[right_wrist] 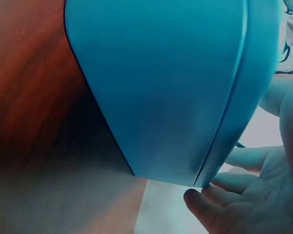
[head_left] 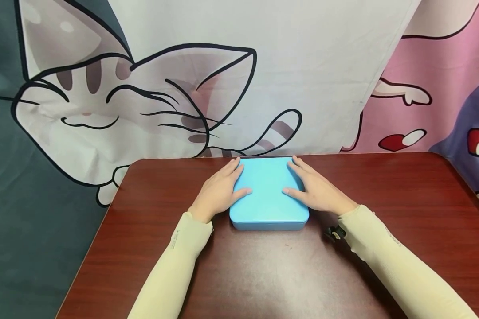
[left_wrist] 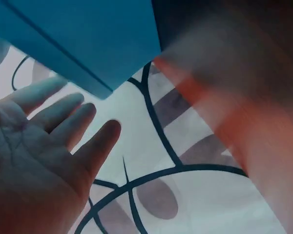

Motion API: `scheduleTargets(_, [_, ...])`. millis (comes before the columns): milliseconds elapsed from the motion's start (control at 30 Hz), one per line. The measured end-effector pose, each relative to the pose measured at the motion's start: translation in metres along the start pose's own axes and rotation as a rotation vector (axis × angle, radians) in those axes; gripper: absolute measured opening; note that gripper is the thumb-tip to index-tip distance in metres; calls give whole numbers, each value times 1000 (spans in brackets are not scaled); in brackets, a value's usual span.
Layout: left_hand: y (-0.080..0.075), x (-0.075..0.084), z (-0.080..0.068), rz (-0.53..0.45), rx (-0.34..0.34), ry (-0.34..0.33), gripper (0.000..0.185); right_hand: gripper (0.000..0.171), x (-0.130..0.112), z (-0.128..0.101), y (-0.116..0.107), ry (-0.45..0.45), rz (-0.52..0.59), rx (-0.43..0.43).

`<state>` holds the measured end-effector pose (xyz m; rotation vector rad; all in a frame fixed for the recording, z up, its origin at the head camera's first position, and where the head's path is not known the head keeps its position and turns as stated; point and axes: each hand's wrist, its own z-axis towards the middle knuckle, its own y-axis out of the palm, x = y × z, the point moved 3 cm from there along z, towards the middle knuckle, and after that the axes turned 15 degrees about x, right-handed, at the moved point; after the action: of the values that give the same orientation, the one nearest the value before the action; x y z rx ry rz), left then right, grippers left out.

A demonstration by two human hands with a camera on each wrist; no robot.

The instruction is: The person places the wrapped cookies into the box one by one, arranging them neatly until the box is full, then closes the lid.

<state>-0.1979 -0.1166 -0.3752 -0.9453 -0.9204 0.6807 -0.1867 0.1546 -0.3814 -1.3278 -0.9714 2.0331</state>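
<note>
A light-blue lidded box (head_left: 269, 190) with rounded corners lies flat near the far edge of the table. My left hand (head_left: 217, 190) is at its left side, thumb over the lid's edge and fingers stretched forward. Across from it, my right hand (head_left: 319, 188) lies along the right side, its thumb also on the lid. In the left wrist view the straight fingers of the left hand (left_wrist: 44, 131) reach toward the box (left_wrist: 88, 44). The right wrist view shows the seam between lid and body of the box (right_wrist: 161, 97), with the right hand (right_wrist: 254, 190) beside it.
The box stands on a reddish-brown wooden table (head_left: 263, 274). Behind the table hangs a cloth (head_left: 303, 66) printed with a cartoon cat, with a pink patterned part at the right. A dark device (head_left: 335, 232) is strapped under the right wrist.
</note>
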Motion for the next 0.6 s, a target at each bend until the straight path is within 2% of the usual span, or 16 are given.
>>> scheduleTargets(100, [5, -3, 4, -24, -37, -30, 83, 86, 2, 4, 3, 17, -3, -22])
scheduleTargets(267, [7, -6, 4, -100, -53, -74, 86, 87, 2, 4, 4, 19, -14, -30])
scheduleTargets(600, [10, -8, 4, -153, -36, -68, 86, 89, 3, 5, 3, 9, -56, -30])
